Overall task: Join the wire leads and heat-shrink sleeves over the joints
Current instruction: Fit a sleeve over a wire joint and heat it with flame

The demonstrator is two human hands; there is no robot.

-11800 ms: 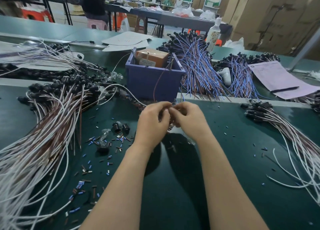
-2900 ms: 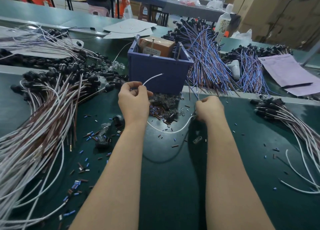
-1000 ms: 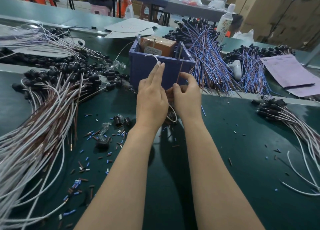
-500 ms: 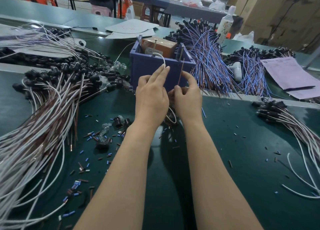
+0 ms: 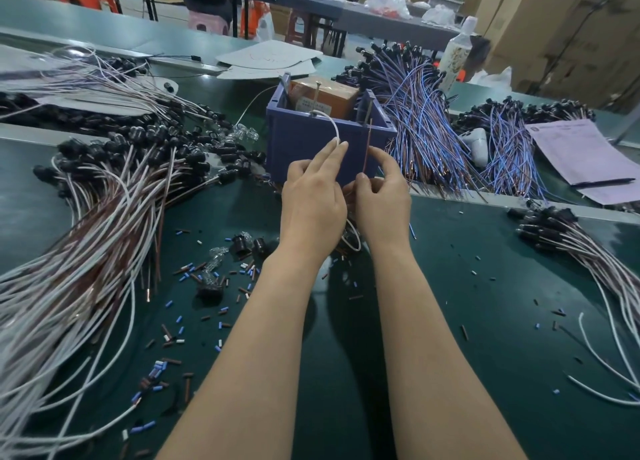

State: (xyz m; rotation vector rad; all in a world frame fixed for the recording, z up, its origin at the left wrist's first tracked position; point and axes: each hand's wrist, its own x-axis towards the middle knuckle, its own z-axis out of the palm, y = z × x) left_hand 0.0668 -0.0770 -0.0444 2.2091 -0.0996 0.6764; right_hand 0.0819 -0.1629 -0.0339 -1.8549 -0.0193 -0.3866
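Green bench [image 5: 450, 321], brown lead [image 5: 368, 144] in right hand [image 5: 381, 203], box label [image 5: 306, 106] unreadable.

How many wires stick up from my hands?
2: a white wire curving up past the left hand, a brown wire upright in the right hand. More may be hidden.
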